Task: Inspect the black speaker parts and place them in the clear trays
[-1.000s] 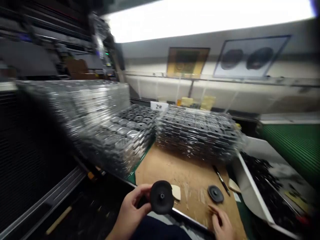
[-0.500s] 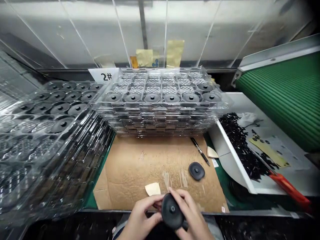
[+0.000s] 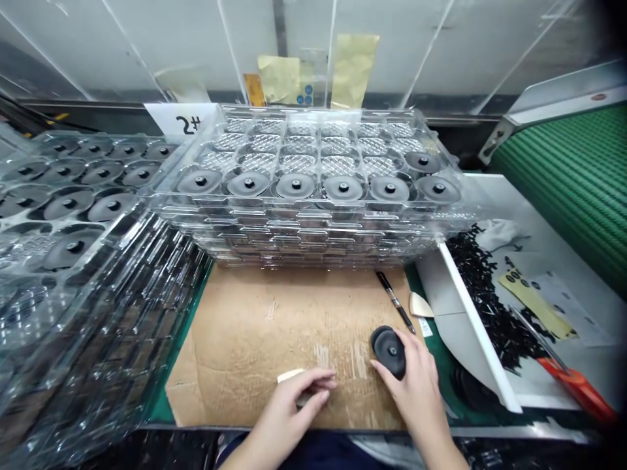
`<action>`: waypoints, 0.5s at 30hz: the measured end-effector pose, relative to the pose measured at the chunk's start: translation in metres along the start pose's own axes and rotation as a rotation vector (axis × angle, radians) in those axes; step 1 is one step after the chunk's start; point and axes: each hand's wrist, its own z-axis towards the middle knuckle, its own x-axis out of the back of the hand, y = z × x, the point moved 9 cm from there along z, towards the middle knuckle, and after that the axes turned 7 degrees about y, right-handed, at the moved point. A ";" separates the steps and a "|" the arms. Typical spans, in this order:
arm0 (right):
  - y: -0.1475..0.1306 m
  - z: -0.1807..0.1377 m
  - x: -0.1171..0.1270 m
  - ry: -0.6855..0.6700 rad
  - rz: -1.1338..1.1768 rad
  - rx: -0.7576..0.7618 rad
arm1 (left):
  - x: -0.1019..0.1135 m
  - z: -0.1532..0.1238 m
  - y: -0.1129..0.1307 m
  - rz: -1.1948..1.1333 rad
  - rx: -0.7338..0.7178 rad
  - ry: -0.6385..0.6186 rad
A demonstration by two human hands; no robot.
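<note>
My right hand [image 3: 416, 382] grips a black round disc [image 3: 390, 352] with a small raised hub, thumb on one side and fingers on the other. A second black disc [image 3: 378, 333] shows only its edge beneath the held one; whether they touch I cannot tell. My left hand [image 3: 304, 398] hovers over the cardboard sheet [image 3: 245, 339] with thumb and fingers a little apart and nothing visible between them. Just behind its knuckles lies a cream-coloured wedge [image 3: 290, 375], mostly covered by the hand.
A stack of clear plastic trays [image 3: 304, 219] with black discs stands at the back. Another tray stack [image 3: 112, 287] rises on the left. To the right are a pen [image 3: 396, 303], another cream wedge [image 3: 420, 305], a white bin [image 3: 477, 326] of small black parts, and a red-handled tool [image 3: 578, 388].
The disc was between both hands; now my right hand has carried it rightward and forward over the other disc. My left hand has let go. The camera view has shifted.
</note>
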 end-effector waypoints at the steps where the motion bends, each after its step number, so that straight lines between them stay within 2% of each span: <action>1: 0.003 0.000 -0.004 -0.011 -0.012 0.003 | 0.001 -0.001 0.000 0.008 0.006 0.006; 6: 0.006 0.002 -0.013 0.012 -0.047 -0.007 | 0.002 -0.009 0.000 -0.007 -0.016 0.024; 10: 0.002 0.005 -0.008 0.025 -0.028 0.009 | -0.002 -0.017 -0.004 -0.069 -0.024 0.011; 15: -0.034 -0.007 0.003 -0.065 0.110 0.141 | -0.008 -0.027 -0.010 -0.297 0.047 -0.013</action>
